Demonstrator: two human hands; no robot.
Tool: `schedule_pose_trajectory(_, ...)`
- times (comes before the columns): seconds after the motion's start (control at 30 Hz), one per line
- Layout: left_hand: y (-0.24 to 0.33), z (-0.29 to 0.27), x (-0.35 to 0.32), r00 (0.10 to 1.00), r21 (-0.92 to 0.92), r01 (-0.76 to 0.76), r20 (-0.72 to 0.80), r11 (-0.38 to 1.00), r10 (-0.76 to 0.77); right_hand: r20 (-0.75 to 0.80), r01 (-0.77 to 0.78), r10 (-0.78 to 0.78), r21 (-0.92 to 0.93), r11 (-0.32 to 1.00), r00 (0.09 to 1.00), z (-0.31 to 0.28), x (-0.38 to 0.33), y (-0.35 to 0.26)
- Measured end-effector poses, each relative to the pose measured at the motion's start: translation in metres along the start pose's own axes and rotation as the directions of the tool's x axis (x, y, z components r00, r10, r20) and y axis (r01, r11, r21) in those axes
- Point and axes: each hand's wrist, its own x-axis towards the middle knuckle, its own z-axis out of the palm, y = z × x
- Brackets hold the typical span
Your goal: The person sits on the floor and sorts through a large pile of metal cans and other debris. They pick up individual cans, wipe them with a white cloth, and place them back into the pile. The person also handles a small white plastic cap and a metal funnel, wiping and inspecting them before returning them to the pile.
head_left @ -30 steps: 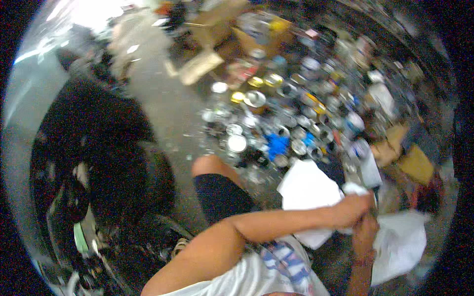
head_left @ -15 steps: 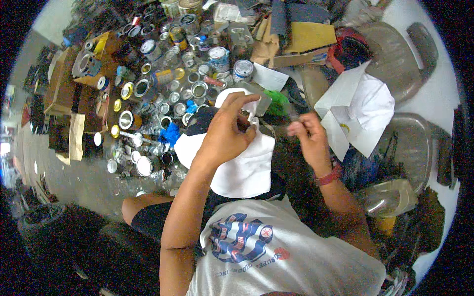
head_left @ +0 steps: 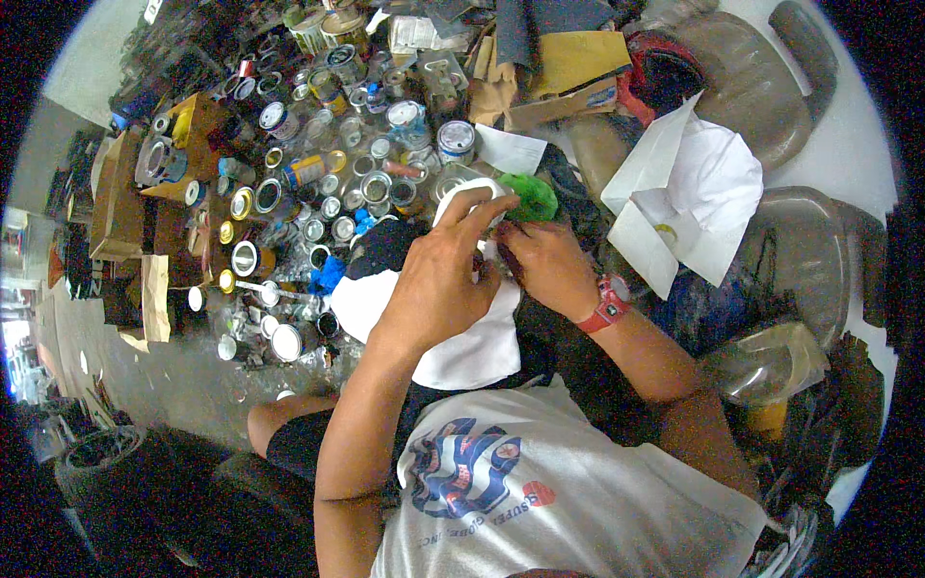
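Note:
A white cloth (head_left: pixel 472 352) is draped over my lap, its upper part bunched up and standing under my fingers. My left hand (head_left: pixel 438 279) is closed around that bunched part, index finger over the top and thumb lower down. Right beside it, my right hand (head_left: pixel 551 268) has its fingers drawn together against the cloth's right side. Whatever it holds is hidden now; a thin dark thing showed there earlier. Just beyond the fingers lies a crumpled green thing (head_left: pixel 530 197). A black rounded thing (head_left: pixel 385 246) rests left of the cloth.
Many open cans and jars (head_left: pixel 376 188) crowd the floor ahead and to the left. Cardboard boxes (head_left: pixel 118 197) stand at the far left. On the right are an open white paper-lined box (head_left: pixel 636 188), brown plastic chairs (head_left: pixel 795 255) and a clear plastic container (head_left: pixel 771 366).
My right hand has moved left and inward, from apart to touching the cloth beside my left hand. The thin dark thing in it has gone out of sight. My left hand stays on the cloth.

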Motion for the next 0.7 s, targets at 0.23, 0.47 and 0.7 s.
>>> schedule_pose_trajectory(0.23, 0.004, -0.016, -0.004, 0.998, -0.211, -0.052, -0.055, 0.976, 0.041, 0.168, -0.316, 0.346, -0.186, 0.931, 0.923, 0.032, -0.083, 0.060)
schedule_pose_trajectory(0.47, -0.019, 0.003, 0.020, 0.999, -0.082, 0.024, -0.040, 0.996, -0.027, 0.102, -0.319, 0.560, 0.897, 0.306, 0.822, 0.028, -0.077, -0.024)
schedule_pose_trajectory(0.7, -0.080, -0.033, 0.038, 0.970, -0.824, 0.056, -0.090, 0.564, -0.228, 0.179, -0.167, 0.744, 0.982, -0.091, 0.643, 0.042, -0.078, -0.034)
